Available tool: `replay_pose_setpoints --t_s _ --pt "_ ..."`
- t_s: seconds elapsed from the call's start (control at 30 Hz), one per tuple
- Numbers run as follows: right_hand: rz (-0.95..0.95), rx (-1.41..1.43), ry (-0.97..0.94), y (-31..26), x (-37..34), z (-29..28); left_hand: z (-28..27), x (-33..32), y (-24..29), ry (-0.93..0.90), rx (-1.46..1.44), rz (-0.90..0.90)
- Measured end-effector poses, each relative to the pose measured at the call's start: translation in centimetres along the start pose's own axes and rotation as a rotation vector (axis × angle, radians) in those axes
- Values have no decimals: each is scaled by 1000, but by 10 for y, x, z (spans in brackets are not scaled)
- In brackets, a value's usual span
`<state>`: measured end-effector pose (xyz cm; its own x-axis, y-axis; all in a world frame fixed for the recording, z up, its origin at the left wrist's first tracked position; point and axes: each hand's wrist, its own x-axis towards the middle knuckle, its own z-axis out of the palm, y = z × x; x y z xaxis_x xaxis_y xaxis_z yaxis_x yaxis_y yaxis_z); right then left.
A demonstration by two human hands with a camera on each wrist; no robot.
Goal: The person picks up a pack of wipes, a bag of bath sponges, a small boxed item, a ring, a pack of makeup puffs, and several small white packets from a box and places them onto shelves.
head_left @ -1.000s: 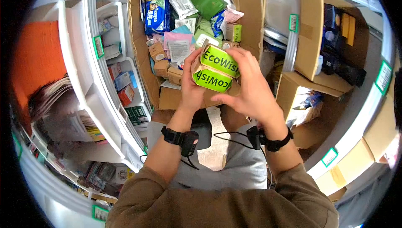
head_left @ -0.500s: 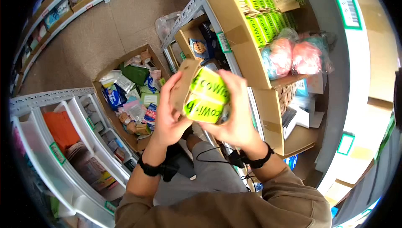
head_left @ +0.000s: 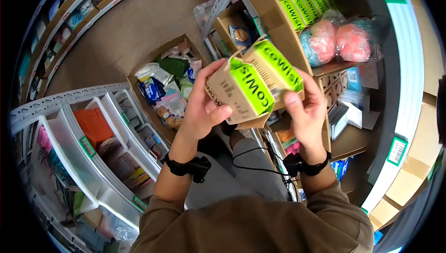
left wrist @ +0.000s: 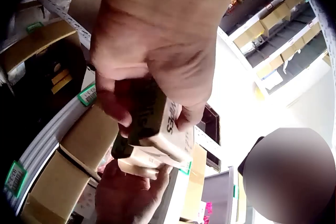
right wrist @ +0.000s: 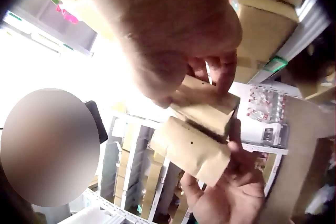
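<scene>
Two brown cardboard boxes with bright green EcoWish ends are held up in front of the body in the head view. My left hand (head_left: pixel 204 109) grips the left box (head_left: pixel 227 92), its thumb across the printed brown side. The right box (head_left: pixel 275 69) is in my right hand (head_left: pixel 309 111), thumb on its near side. The boxes stand close side by side, tilted. In the left wrist view, lettering ending in "WIPES" shows on the left box (left wrist: pixel 170 121). Plain brown faces of the left box (right wrist: pixel 191 148) and right box (right wrist: pixel 207 103) appear in the right wrist view.
At the upper right, a shelf carton (head_left: pixel 262 23) holds several more green-ended boxes (head_left: pixel 304 9) and bagged pink bundles (head_left: pixel 350 41). A large carton of mixed packets (head_left: pixel 134 74) stands on the floor behind my left hand. White drawers (head_left: pixel 69 150) line the left side.
The view has swung right, from the floor carton to the shelf. The two boxes, earlier stacked together between both hands, are now side by side, one in each hand.
</scene>
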<state>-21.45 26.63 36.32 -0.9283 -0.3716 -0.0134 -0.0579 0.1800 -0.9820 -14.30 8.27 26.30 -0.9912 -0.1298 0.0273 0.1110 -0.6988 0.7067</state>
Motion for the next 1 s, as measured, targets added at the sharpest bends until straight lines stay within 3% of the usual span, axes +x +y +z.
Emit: replay_pose_setpoints --t_s 0.17,0.3,0.37,0.4,0.47,0.53,0.73,0.8,0.87,0.93,1.0 --pt "44 22 195 20 -5 -2 -12 -14 -10 138 0 37" --pt "2 -14 219 21 -11 -5 0 -15 7 213 16 43" --pt "-262 -334 253 18 -14 -4 8 -13 17 331 97 -52" --pt "-264 -332 250 17 -15 -3 11 -11 19 334 98 -49" --pt "-463 -453 165 17 -19 0 19 -9 20 411 226 -105" --pt "-449 -463 141 16 -22 4 26 -6 18 388 299 -103" --pt "-276 -147 340 13 -13 -7 24 -16 26 309 401 -35" --pt "-279 -80 345 14 -6 -18 14 -20 43 235 601 -122" --pt "-297 -53 313 14 -2 -23 1 -20 53 204 669 -80" --pt "-296 -44 300 16 -1 -24 -11 -19 57 39 787 36" --pt "-299 -33 290 17 -3 -20 -16 -19 58 61 795 58"
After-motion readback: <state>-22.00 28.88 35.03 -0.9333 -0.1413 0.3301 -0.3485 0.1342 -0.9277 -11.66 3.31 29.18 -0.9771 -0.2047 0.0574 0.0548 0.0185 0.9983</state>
